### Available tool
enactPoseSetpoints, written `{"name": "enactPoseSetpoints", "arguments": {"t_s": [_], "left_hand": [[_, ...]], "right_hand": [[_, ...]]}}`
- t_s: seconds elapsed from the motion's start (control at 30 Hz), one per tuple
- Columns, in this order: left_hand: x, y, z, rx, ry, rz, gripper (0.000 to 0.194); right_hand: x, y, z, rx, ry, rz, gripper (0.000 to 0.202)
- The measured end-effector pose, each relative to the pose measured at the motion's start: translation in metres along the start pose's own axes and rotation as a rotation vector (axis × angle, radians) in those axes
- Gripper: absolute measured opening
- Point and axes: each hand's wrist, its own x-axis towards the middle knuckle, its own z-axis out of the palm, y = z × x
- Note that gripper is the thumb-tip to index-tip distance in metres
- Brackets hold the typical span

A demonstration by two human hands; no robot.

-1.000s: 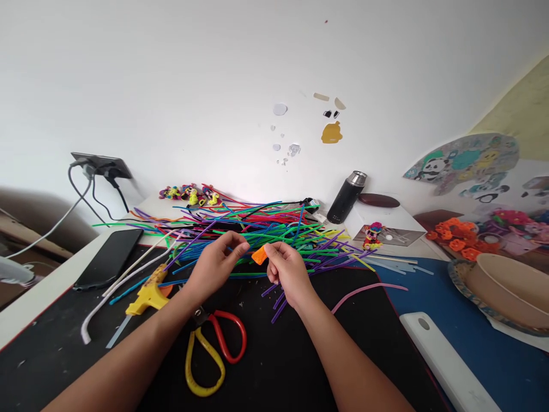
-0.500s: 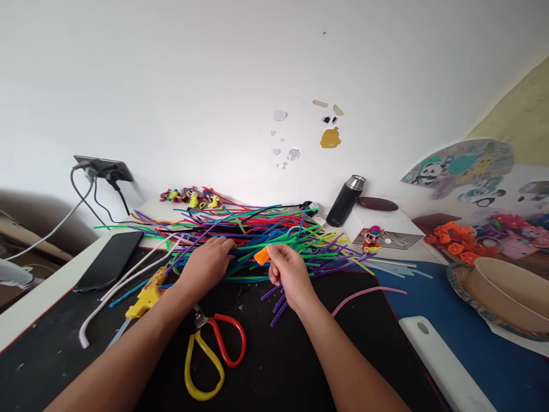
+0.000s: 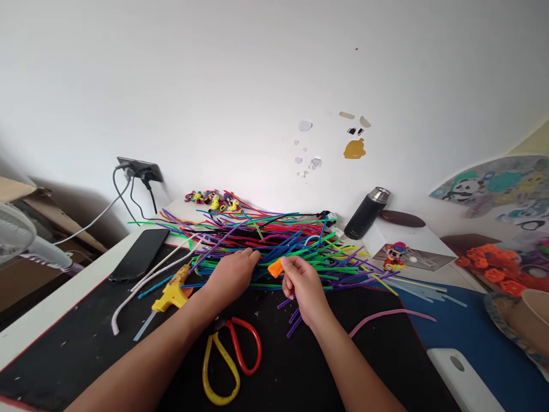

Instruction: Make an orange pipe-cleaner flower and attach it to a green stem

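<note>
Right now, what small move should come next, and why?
Probably close the left hand on one stem and draw it out: its fingers are already at the pile of coloured stems, while the right hand holds the orange piece.

White wall point(image 3: 240, 91) behind w/ stickers point(image 3: 354, 149) mid-right & a dark socket plate point(image 3: 140, 169) low on L, cables plugged in. White bench point(image 3: 77, 274) against wall, black mat point(image 3: 86, 326) on top, blue mat point(image 3: 446, 309) to R. Fan point(image 3: 16, 232) far L, nr brown cardboard point(image 3: 55, 220). Yellowish patch point(image 3: 534, 143) on R wall. Soft, even light.
</note>
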Motion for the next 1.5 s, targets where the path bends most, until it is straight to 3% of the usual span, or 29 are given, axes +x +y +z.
{"name": "enactPoseSetpoints", "arguments": {"t_s": [0.3,0.73,1.0,1.17,1.33,1.4,1.5], "left_hand": [[-0.001,0.004,-0.008,0.035,-0.086,-0.013,0.025],[0.000,0.002,-0.003,0.074,-0.057,-0.016,0.027],[0.002,-0.002,-0.001,0.044,0.033,-0.078,0.026],[0.003,-0.016,-0.001,-0.034,0.148,-0.160,0.025],[0.007,-0.018,-0.003,-0.076,0.349,-0.053,0.045],[0.004,-0.010,-0.006,-0.179,0.403,-0.074,0.050],[0.000,0.007,-0.010,-0.607,0.185,-0.114,0.054]], "right_hand": [[-0.002,0.004,0.001,-0.026,-0.014,0.005,0.060],[0.000,0.004,0.001,-0.027,-0.027,0.022,0.061],[0.002,0.005,0.001,-0.027,-0.034,0.018,0.057],[0.002,0.007,0.003,-0.021,-0.061,0.006,0.052],[0.005,0.006,0.000,-0.001,-0.084,-0.018,0.047],[0.005,0.005,-0.001,0.016,-0.083,-0.032,0.046],[0.004,0.002,-0.002,0.026,-0.080,-0.053,0.048]]}}
